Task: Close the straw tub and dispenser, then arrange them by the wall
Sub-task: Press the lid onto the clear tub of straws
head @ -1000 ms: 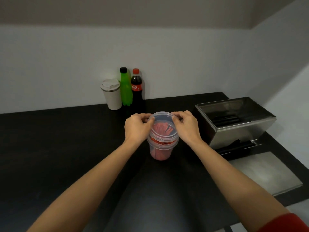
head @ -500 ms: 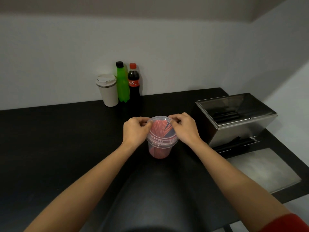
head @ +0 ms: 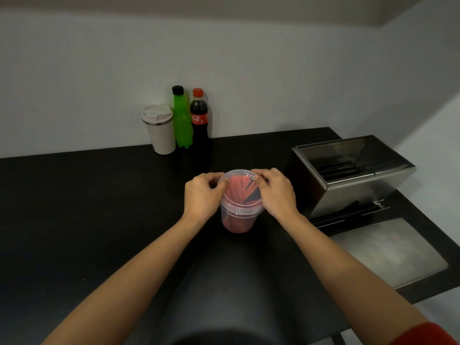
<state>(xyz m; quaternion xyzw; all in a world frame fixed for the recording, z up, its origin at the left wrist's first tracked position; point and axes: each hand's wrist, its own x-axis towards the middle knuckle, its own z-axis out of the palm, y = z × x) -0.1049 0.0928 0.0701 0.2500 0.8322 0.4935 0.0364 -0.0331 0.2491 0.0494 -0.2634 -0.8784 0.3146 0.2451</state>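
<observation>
Only readable text: white "Coca-Cola" script on the red label of the dark cola bottle with red cap (head: 199, 118), standing at the back edge of the black worktop (head: 74, 207) against the grey wall (head: 249, 70). Touching it on its left is a bright green plastic bottle with black cap (head: 182, 120), label not legible, and left of that a cream insulated tumbler with a metal band and flip lid (head: 160, 130). Task item: clear round plastic tub packed with red straws (head: 240, 207), upright near the middle of the worktop, well forward of the bottles; straws lean in a fan inside, a few dark ones on the right side. Tub has a ribbed collar below the rim. A clear plastic lid (head: 237, 174) sits over the mouth; can't tell if it's fully snapped on. Left hand (head: 201, 195) grips the left rim, fingers curled, thumb on the lid edge. Right hand (head: 276, 192) mirrors it on the right rim, fingertips pressed on the lid edge. Both hands are closed around the tub and lid top, none wide. Right of the tub, near the worktop's right edge, sits a stainless steel box-shaped straw dispenser (head: 353, 178), top open with dark straws visible inside and more in the tray at its base. A flat steel panel (head: 388, 250) lies on the worktop in front of it, toward the front right corner. Red sleeve edge (head: 428, 334) shows on the right arm.
</observation>
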